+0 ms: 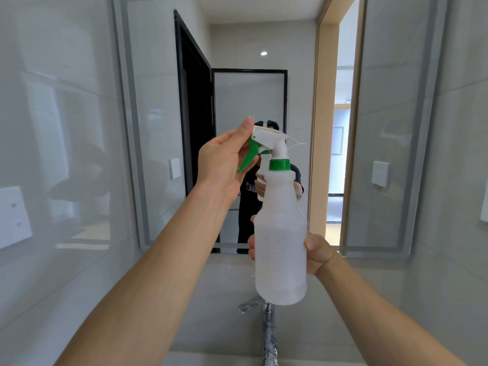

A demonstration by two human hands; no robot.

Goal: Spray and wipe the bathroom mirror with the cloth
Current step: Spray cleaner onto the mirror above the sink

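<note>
A translucent white spray bottle [280, 249] with a green collar and green trigger is held upright in front of the bathroom mirror [245, 96]. My right hand [317, 253] grips the bottle's body from behind, fingers wrapped round it. My left hand [224, 162] is at the white spray head, thumb on its front tip and fingers by the green trigger. The nozzle points left, toward my left hand. No cloth is in view.
A chrome faucet [266, 328] stands below the bottle above the sink edge. Grey tiled walls flank the mirror, with white switch plates at left [13, 217] and right [380, 173]. The mirror reflects a person, a dark door frame and a doorway.
</note>
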